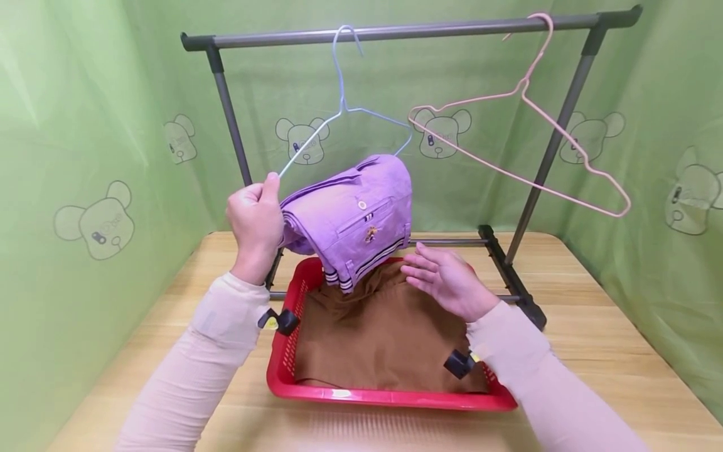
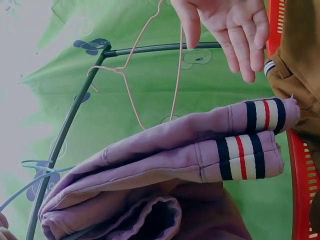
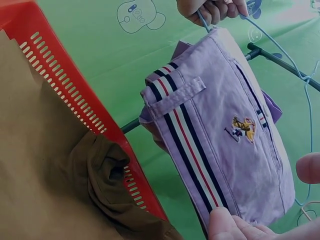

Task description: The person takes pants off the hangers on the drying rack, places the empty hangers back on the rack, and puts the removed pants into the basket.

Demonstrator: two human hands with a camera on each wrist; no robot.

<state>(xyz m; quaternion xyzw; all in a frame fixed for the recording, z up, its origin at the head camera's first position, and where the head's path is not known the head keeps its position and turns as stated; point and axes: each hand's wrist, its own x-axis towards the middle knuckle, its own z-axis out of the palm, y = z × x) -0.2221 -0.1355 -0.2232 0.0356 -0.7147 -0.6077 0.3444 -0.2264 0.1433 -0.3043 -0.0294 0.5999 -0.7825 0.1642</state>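
Note:
My left hand [image 1: 255, 221] grips the left end of a light blue wire hanger [image 1: 341, 88], whose hook overlaps the rack's rail in the head view. Purple trousers [image 1: 367, 213] hang folded over the hanger, with a button, a small embroidered emblem and a striped waistband edge showing. In the left wrist view two striped ends [image 2: 242, 155] of the purple cloth point to the right. My right hand [image 1: 446, 279] is beside the lower right edge of the trousers, fingers extended and palm turned inward. In the right wrist view its fingertips [image 3: 222, 222] overlap the waistband's end.
Below the trousers stands a red plastic basket [image 1: 390, 398] holding brown clothing [image 1: 390, 339]. A grey metal rack [image 1: 429, 30] spans the back, its feet on the wooden table [image 1: 599, 339]. A pink hanger [image 1: 525, 81] hangs on the right. Green curtains [image 1: 101, 113] surround the table.

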